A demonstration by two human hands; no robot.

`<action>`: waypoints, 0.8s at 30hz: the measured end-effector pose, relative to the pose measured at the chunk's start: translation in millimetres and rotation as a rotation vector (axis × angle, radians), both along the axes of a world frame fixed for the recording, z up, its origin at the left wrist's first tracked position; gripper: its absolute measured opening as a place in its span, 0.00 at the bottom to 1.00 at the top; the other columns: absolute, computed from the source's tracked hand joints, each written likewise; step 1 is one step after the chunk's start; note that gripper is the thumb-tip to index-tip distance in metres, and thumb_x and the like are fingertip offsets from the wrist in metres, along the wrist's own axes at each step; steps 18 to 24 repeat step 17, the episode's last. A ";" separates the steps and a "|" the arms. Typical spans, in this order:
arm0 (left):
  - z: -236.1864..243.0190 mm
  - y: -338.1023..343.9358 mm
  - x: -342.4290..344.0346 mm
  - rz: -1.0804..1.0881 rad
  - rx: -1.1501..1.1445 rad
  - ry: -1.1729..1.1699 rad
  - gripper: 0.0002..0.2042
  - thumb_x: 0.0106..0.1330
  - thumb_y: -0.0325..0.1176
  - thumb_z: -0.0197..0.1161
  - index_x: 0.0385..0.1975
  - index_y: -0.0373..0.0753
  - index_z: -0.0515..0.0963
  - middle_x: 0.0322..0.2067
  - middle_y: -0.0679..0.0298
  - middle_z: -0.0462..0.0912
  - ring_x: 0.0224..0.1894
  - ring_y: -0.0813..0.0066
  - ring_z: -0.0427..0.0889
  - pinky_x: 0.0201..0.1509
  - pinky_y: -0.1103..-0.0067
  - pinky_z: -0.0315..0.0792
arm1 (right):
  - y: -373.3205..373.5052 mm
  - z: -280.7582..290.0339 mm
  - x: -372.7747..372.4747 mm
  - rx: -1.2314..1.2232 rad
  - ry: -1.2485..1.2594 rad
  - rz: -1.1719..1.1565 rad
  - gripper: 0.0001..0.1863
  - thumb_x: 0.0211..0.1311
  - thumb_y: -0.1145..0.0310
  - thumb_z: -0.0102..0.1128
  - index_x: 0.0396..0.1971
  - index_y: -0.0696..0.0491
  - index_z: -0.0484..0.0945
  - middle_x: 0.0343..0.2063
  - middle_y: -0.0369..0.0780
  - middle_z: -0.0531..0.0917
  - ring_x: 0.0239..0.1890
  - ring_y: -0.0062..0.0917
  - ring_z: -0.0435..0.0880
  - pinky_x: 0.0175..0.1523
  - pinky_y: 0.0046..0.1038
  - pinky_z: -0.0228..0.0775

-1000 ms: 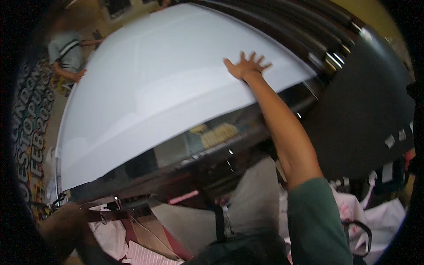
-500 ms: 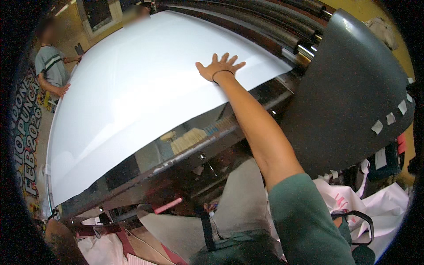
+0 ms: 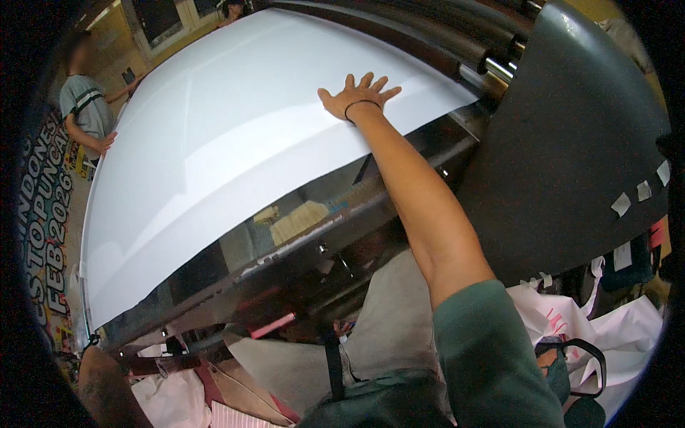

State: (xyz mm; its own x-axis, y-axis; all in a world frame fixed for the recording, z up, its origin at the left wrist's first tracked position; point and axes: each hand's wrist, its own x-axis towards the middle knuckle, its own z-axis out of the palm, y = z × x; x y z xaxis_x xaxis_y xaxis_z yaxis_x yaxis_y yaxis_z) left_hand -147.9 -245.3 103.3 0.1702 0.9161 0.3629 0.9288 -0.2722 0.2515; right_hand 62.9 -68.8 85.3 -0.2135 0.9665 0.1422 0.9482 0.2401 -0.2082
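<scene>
A large white sheet (image 3: 214, 135) lies spread over a dark table with glassy panels, glossy with a few soft creases. My right hand (image 3: 354, 98), palm down with fingers spread, rests on the sheet near its right-hand edge. It grasps nothing, and a thin dark band circles the wrist. My left hand does not show. At the lower left rim is a rounded brown shape (image 3: 107, 389) that I cannot make out. Across the table a co-worker in a grey shirt (image 3: 89, 103) touches the sheet's far left edge with one hand.
Dark rollers (image 3: 442, 43) run along the far right. A large dark curved panel (image 3: 571, 150) with small pale tape pieces stands at the right. Crumpled white and pink material (image 3: 621, 328) lies below it. Another person is partly visible at the top; a lettered banner (image 3: 50, 221) is at the left.
The view has shifted slightly. My right hand stays flat on the sheet, fingers spread. At the top, the other person has moved slightly to the right.
</scene>
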 end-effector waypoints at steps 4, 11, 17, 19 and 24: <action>-19.1 47.9 8.5 -0.109 -0.010 -0.005 0.36 0.71 0.61 0.40 0.76 0.52 0.48 0.76 0.55 0.44 0.78 0.58 0.40 0.77 0.53 0.37 | 2.6 -5.6 2.6 0.034 0.065 0.020 0.49 0.61 0.26 0.39 0.75 0.43 0.53 0.76 0.48 0.47 0.77 0.55 0.38 0.69 0.73 0.20; -67.2 198.5 52.1 -0.440 -0.025 -0.042 0.38 0.70 0.65 0.39 0.76 0.54 0.46 0.77 0.56 0.41 0.78 0.58 0.37 0.77 0.50 0.35 | -6.5 6.4 1.3 -0.036 -0.025 -0.006 0.48 0.63 0.26 0.33 0.77 0.40 0.47 0.77 0.47 0.43 0.76 0.57 0.37 0.68 0.76 0.21; -109.4 306.4 78.1 -0.824 -0.054 -0.100 0.39 0.69 0.67 0.38 0.77 0.56 0.44 0.77 0.57 0.39 0.79 0.58 0.35 0.77 0.47 0.33 | -9.8 12.4 9.9 -0.001 0.079 0.022 0.46 0.63 0.32 0.42 0.75 0.45 0.54 0.75 0.49 0.50 0.75 0.58 0.42 0.68 0.77 0.26; -109.4 306.4 78.1 -0.824 -0.054 -0.100 0.39 0.69 0.67 0.38 0.77 0.56 0.44 0.77 0.57 0.39 0.79 0.58 0.35 0.77 0.47 0.33 | -9.8 12.4 9.9 -0.001 0.079 0.022 0.46 0.63 0.32 0.42 0.75 0.45 0.54 0.75 0.49 0.50 0.75 0.58 0.42 0.68 0.77 0.26; -109.4 306.4 78.1 -0.824 -0.054 -0.100 0.39 0.69 0.67 0.38 0.77 0.56 0.44 0.77 0.57 0.39 0.79 0.58 0.35 0.77 0.47 0.33 | -9.8 12.4 9.9 -0.001 0.079 0.022 0.46 0.63 0.32 0.42 0.75 0.45 0.54 0.75 0.49 0.50 0.75 0.58 0.42 0.68 0.77 0.26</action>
